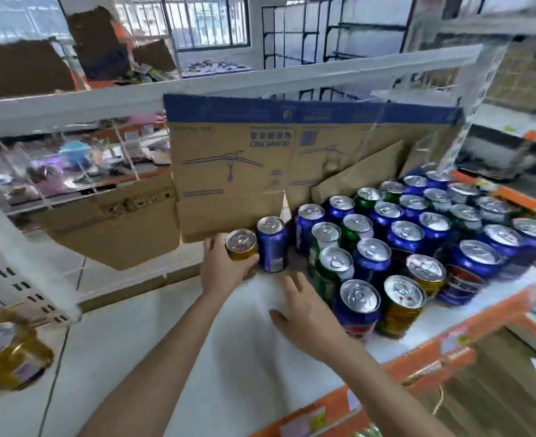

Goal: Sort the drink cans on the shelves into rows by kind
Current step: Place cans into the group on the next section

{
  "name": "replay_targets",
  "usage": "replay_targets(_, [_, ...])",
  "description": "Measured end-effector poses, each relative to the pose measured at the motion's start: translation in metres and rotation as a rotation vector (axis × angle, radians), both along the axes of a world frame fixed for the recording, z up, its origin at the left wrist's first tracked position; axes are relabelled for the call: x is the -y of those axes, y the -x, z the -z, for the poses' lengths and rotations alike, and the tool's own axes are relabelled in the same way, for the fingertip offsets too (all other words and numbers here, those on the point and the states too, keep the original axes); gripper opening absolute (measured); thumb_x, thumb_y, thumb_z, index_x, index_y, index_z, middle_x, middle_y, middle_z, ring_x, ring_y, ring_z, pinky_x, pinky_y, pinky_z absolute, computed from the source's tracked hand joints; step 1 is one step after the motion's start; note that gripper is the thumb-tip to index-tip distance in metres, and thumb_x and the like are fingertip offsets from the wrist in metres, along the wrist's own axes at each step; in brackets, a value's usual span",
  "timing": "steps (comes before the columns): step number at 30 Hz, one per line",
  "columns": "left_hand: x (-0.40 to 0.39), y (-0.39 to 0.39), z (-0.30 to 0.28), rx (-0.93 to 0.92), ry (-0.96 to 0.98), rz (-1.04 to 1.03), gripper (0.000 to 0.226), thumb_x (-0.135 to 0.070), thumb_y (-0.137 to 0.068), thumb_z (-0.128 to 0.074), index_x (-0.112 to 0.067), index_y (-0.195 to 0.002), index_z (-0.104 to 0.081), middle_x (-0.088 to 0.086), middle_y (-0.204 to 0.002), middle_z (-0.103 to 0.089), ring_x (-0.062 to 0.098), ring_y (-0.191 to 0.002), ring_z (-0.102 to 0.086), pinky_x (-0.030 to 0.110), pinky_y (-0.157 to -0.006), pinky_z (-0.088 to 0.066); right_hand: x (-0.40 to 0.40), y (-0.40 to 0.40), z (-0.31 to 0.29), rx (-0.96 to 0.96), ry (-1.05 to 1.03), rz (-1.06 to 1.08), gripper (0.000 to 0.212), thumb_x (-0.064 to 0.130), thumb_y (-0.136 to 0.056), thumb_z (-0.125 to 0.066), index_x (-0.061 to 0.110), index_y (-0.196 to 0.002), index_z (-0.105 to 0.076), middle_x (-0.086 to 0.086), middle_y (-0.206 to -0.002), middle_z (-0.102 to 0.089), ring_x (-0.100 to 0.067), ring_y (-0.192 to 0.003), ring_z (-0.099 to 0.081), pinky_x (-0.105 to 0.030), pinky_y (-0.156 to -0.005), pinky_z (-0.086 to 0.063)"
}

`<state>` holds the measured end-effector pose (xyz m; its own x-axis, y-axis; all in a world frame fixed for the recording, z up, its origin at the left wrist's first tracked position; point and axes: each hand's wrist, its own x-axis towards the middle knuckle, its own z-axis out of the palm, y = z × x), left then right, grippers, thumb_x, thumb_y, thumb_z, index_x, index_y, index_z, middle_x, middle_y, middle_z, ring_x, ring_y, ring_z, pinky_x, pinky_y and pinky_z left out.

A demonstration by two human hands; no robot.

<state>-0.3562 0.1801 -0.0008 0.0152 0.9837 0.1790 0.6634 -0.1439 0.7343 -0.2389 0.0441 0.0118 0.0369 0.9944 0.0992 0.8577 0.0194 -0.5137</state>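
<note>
On white shelf (244, 342), head view: L hand (225, 269) wrapped round gold can (240, 244), fingers curled on its side, can upright at far left of shelf, just in front of cardboard sheet (260, 159). Touching (or almost touching, cannot tell) its right side: single blue can (272, 244), upright, apart from main group. R hand (301, 301) flat over bare shelf, fingers spread and relaxed, nothing held, just beside front-left cans of group. Main group of cans (418, 234) at right part of shelf, all upright, packed close, kinds mixed: mostly blue, some green cans (334, 263) at left side and further back, two more gold cans (402, 304) at front edge betw. blue ones. Orange shelf edge (418, 364) along front, w/ small paper labels, blurred. Lower left, on other shelf: big gold jar (4, 354), partly cut by frame. Behind: white metal shelf bar (197, 89) across, barred window (197, 20) far back.
</note>
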Motion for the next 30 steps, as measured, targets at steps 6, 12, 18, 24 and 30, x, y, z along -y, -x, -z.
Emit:
replay_targets(6, [-0.006, 0.001, 0.008, -0.087, 0.094, 0.024, 0.066, -0.034, -0.073, -0.077, -0.01, -0.126, -0.046, 0.011, -0.125, -0.047, 0.029, -0.115, -0.051, 0.036, -0.091, -0.041, 0.004, -0.005, 0.013, 0.169, 0.082, -0.055, 0.047, 0.025, -0.093, -0.046, 0.008, -0.136, -0.034, -0.008, -0.13, -0.037, -0.027, -0.117, -0.039, -0.033, -0.094, -0.036])
replay_targets(12, [0.032, 0.072, -0.006, -0.47, 0.005, 0.152, 0.044, -0.034, -0.088, -0.059, -0.019, -0.128, -0.048, 0.002, -0.131, -0.047, 0.023, -0.118, -0.048, 0.033, -0.09, -0.043, -0.014, 0.025, 0.016, 0.384, 0.181, -0.166, 0.046, 0.025, -0.096, -0.041, 0.012, -0.138, -0.032, -0.008, -0.138, -0.037, -0.027, -0.127, -0.035, -0.039, -0.103, -0.037])
replay_targets(18, [0.094, 0.198, 0.002, -0.658, -0.008, 0.028, 0.042, -0.038, -0.091, -0.053, -0.02, -0.128, -0.046, 0.002, -0.124, -0.05, 0.021, -0.116, -0.047, 0.031, -0.096, -0.038, -0.034, 0.091, 0.018, 0.431, 0.14, -0.375, 0.045, 0.028, -0.097, -0.04, 0.016, -0.14, -0.03, -0.004, -0.137, -0.037, -0.023, -0.128, -0.035, -0.034, -0.101, -0.037])
replay_targets(24, [0.163, 0.327, 0.002, -0.649, 0.068, -0.316, 0.038, -0.034, -0.081, -0.064, -0.015, -0.114, -0.061, 0.007, -0.107, -0.061, 0.03, -0.101, -0.058, 0.039, -0.085, -0.044, -0.047, 0.184, 0.02, 0.419, 0.064, -0.593, 0.047, 0.031, -0.095, -0.042, 0.018, -0.139, -0.031, -0.003, -0.136, -0.038, -0.021, -0.127, -0.037, -0.03, -0.1, -0.039])
replay_targets(30, [0.213, 0.423, 0.001, -0.706, 0.105, -0.509, 0.037, -0.032, -0.069, -0.069, -0.008, -0.098, -0.068, 0.011, -0.091, -0.065, 0.036, -0.08, -0.064, 0.041, -0.069, -0.054, -0.057, 0.268, 0.008, 0.409, 0.002, -0.711, 0.046, 0.034, -0.096, -0.042, 0.018, -0.138, -0.031, -0.003, -0.133, -0.04, -0.02, -0.125, -0.038, -0.031, -0.097, -0.041])
